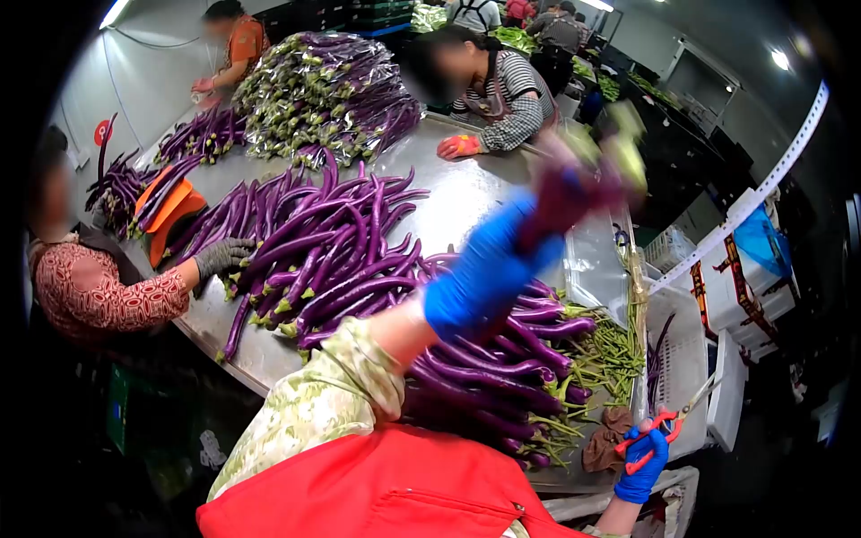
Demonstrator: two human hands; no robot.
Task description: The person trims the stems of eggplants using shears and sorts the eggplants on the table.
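- Between the heaped long purple eggplants (359,242) and a co-worker's orange-gloved hand (460,146), the shiny steel table (439,202) leaves a lane where a hand could pass.
- The blue-gloved left hand (480,269), gripping a blurred purple bundle (574,193), crosses that lane's right end.
- On the left, a grey-gloved co-worker's hand (222,257) obstructs the heap's edge.
- Clear plastic-bagged eggplants (323,94) wall off the far side.
- Red-handled scissors (655,439) in the right hand (641,471) jut toward the white plastic crate (682,359).
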